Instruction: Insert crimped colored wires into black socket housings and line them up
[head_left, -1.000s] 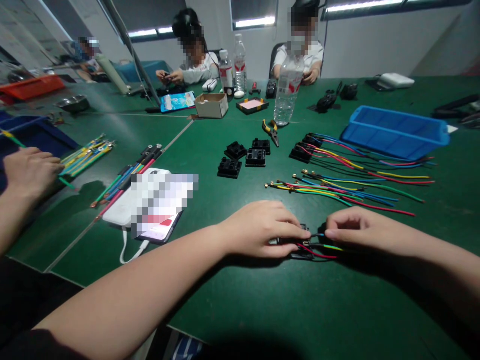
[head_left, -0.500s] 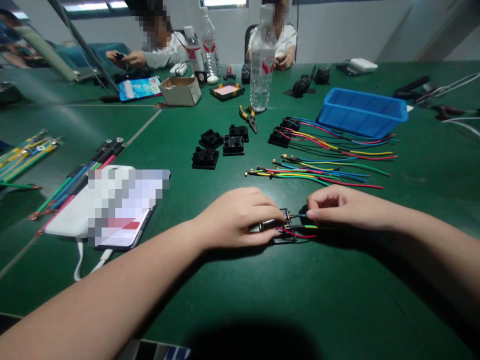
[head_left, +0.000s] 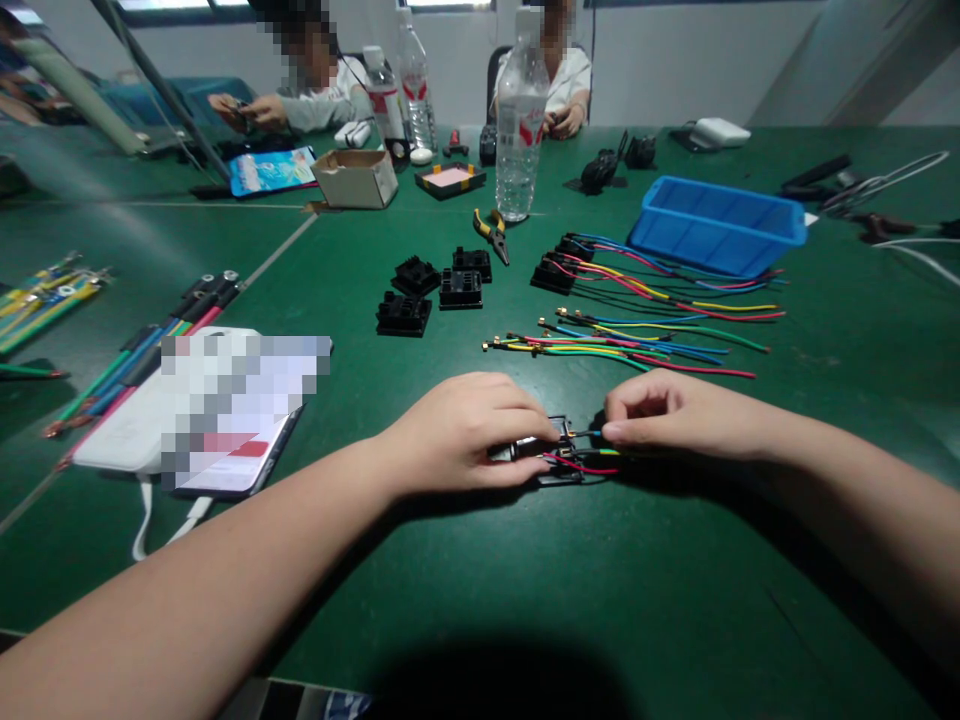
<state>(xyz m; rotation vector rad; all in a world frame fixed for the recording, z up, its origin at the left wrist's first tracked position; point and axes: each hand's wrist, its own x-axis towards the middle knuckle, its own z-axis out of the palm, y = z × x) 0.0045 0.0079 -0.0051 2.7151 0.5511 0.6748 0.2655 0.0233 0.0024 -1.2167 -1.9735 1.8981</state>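
My left hand [head_left: 480, 430] is closed around a black plastic terminal block [head_left: 560, 478] on the green table, with fingertips and thumb over its left part. Red and yellow-green wires run out of the block's right side. Between thumb and forefinger, my right hand [head_left: 649, 412] pinches a blue wire [head_left: 595, 434] whose metal end meets the block's right side; whether it sits inside I cannot tell. Beyond my hands lies a bunch of loose coloured wires [head_left: 637, 350] with brass ends. Two similar black blocks [head_left: 553, 272] with wires attached rest behind that bunch.
Several bare black blocks [head_left: 403, 313] sit ahead, near yellow-handled pliers [head_left: 492, 238]. A blue bin [head_left: 720, 228] stands back right, a water bottle [head_left: 517, 150] at centre back. A phone [head_left: 262, 440] and white power bank [head_left: 124, 430] lie left. Two people sit opposite.
The whole view has shifted slightly, so things appear a little further left. Both hands keep the same hold on the block and the blue wire.
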